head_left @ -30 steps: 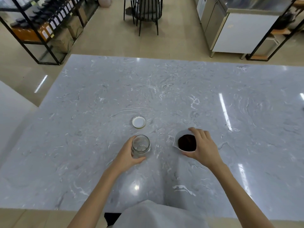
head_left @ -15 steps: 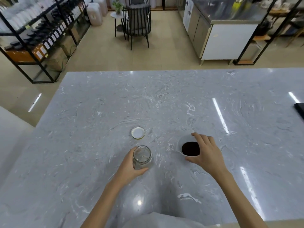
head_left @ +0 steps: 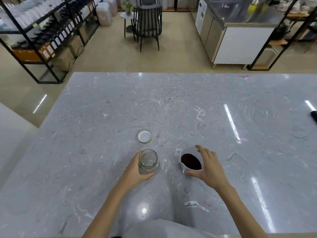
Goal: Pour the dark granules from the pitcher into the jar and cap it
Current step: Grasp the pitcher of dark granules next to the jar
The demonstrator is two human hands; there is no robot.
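A clear glass jar (head_left: 148, 161) stands upright and uncapped on the grey marble table (head_left: 171, 109). My left hand (head_left: 135, 172) wraps around its left side. Its white lid (head_left: 145, 136) lies flat on the table just behind the jar. To the right, a small white pitcher (head_left: 186, 152) holds dark granules (head_left: 191, 161), its spout pointing left toward the jar. My right hand (head_left: 208, 166) grips the pitcher from the right, thumb at the front and fingers over the far rim. The pitcher appears tilted slightly toward the jar.
A dark flat object (head_left: 314, 115) lies at the table's right edge. Beyond the far edge are a black chair (head_left: 148, 23), black shelving (head_left: 42, 36) on the left and a steel counter (head_left: 236, 36) on the right.
The view has tilted up, showing more of the room. My right hand has closed tighter around the pitcher, which seems to lean a little toward the jar. My left hand still holds the jar.
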